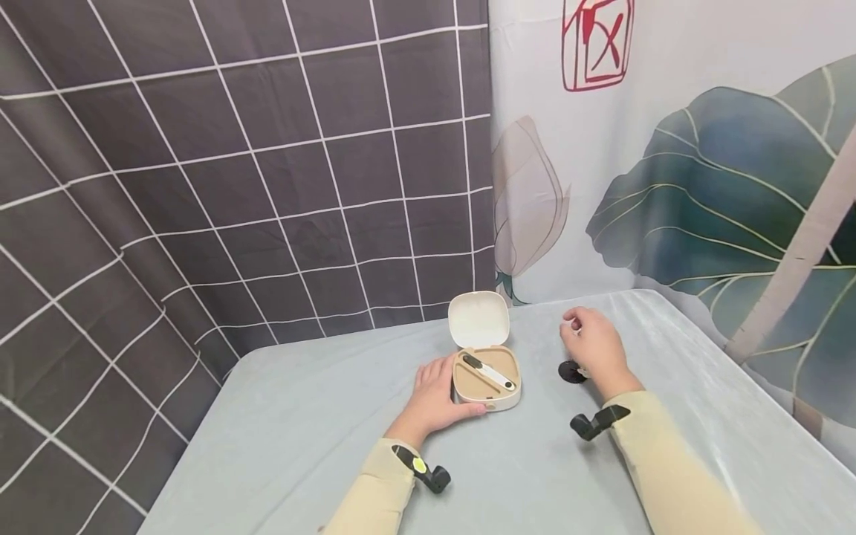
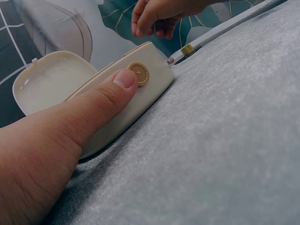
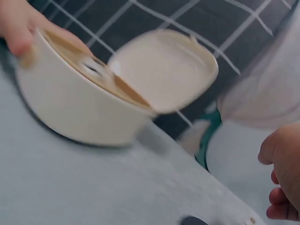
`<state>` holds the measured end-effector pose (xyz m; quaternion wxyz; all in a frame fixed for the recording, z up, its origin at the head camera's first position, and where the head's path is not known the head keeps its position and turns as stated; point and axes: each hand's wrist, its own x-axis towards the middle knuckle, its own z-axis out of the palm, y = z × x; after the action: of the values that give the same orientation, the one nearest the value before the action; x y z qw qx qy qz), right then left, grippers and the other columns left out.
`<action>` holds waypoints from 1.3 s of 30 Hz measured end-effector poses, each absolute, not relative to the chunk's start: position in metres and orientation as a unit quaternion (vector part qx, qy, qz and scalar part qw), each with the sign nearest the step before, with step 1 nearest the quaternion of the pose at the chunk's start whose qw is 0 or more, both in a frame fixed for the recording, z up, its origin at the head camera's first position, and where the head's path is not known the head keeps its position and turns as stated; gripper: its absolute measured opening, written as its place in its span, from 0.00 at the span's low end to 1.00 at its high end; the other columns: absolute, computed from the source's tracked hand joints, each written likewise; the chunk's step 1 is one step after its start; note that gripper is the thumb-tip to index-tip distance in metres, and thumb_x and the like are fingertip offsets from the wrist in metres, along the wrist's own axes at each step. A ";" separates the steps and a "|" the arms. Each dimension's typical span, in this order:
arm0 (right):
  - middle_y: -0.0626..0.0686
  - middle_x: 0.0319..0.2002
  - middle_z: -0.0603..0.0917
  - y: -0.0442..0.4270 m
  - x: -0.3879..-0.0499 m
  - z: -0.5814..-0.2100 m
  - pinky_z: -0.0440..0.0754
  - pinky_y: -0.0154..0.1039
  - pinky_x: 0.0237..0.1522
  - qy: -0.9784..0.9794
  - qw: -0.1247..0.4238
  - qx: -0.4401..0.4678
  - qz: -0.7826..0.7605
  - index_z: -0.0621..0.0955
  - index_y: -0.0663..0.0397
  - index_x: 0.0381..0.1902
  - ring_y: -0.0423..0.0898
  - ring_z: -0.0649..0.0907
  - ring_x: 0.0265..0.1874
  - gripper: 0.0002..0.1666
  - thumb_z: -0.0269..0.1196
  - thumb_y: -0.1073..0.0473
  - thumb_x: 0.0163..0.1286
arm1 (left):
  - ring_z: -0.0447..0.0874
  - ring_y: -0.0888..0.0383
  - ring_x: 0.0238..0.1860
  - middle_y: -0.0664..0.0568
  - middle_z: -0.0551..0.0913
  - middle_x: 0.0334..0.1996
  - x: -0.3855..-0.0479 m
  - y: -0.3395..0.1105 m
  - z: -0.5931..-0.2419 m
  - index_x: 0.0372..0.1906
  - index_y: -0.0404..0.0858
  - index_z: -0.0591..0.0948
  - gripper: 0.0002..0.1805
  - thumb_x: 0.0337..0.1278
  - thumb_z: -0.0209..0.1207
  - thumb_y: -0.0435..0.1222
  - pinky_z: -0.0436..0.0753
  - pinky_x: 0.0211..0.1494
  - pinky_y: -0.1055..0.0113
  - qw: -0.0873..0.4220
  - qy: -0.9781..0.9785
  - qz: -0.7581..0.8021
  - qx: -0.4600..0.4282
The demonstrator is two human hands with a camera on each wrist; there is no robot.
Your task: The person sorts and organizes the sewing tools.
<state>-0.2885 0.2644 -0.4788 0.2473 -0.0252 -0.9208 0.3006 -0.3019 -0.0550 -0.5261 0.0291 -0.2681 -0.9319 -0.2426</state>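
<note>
"What are my nearest fingers doing?"

"My left hand [image 1: 436,397] grips the case [image 1: 507,403]: fingers along its left wall, thumb across the front, tip at the button [image 2: 143,74]."

"Just past that thumb?"

"The tan tray [image 1: 504,362]. A black-and-white tool [image 1: 493,374] lies slantwise in it, near those fingertips, untouched."

"Out to the right?"

"A dark disc [image 1: 569,371] on the table [image 1: 281,446], below my right hand [image 1: 594,343]. That hand hangs well apart from the case, fingers loosely curled; I see nothing pinched, but can't tell what the palm hides."

"Farthest?"

"The lid [image 1: 478,319], raised beyond the left fingers."

"Which step, then?"

"I'd judge it's steadying the case while the right hand is away from it. Next, I think, calls for a firm left grip and right fingers parted before touching anything."
</note>
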 end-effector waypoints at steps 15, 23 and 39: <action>0.66 0.30 0.78 0.296 -0.317 -0.493 0.79 0.53 0.36 -0.945 0.110 -0.115 0.286 0.75 0.74 0.38 0.61 0.78 0.31 0.23 0.58 0.53 0.64 | 0.62 0.44 0.72 0.44 0.68 0.69 -0.299 -0.054 -0.524 0.79 0.43 0.58 0.62 0.41 0.69 0.69 0.53 0.77 0.41 0.037 -0.928 -0.252 -0.273; 0.61 0.21 0.77 0.293 -0.317 -0.497 0.75 0.49 0.28 -0.950 0.106 -0.124 0.265 0.75 0.64 0.23 0.57 0.76 0.23 0.13 0.55 0.59 0.62 | 0.61 0.46 0.72 0.46 0.68 0.70 -0.299 -0.054 -0.525 0.79 0.44 0.57 0.63 0.41 0.68 0.70 0.53 0.77 0.43 0.033 -0.931 -0.244 -0.271; 0.52 0.15 0.73 0.294 -0.312 -0.494 0.70 0.42 0.24 -0.949 0.108 -0.122 0.268 0.71 0.55 0.16 0.52 0.75 0.19 0.16 0.57 0.59 0.62 | 0.61 0.45 0.73 0.45 0.67 0.70 -0.299 -0.055 -0.524 0.79 0.44 0.57 0.62 0.42 0.67 0.70 0.52 0.78 0.42 0.029 -0.930 -0.245 -0.273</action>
<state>-0.3121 0.2940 -0.4940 0.1080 -0.1217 -0.9495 0.2684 -0.2992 -0.0549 -0.5237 0.0294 -0.2726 -0.9299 -0.2451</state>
